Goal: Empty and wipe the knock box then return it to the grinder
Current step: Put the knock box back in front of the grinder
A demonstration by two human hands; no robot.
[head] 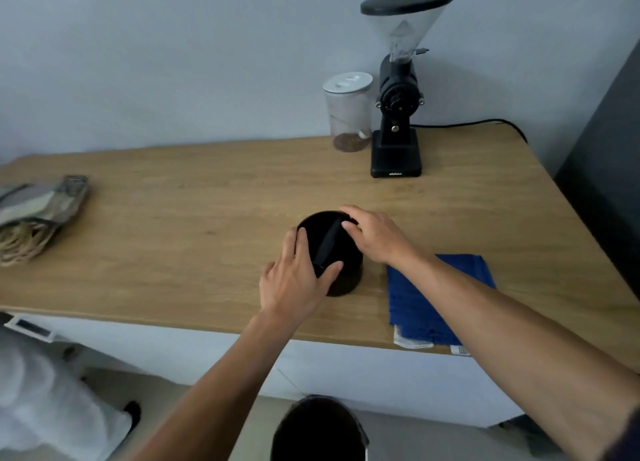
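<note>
A black round knock box with a bar across its mouth stands upright on the wooden counter, near the front edge. My left hand grips its near-left rim, fingers over the edge. My right hand holds the far-right rim at the end of the bar. A folded blue cloth lies flat just right of the box, under my right forearm. The black grinder with a clear hopper stands at the back right, near the wall.
A clear jar with coffee grounds stands left of the grinder. A bag with rope handles lies at the counter's left end. A dark bin sits on the floor below me. The grinder's cable runs right.
</note>
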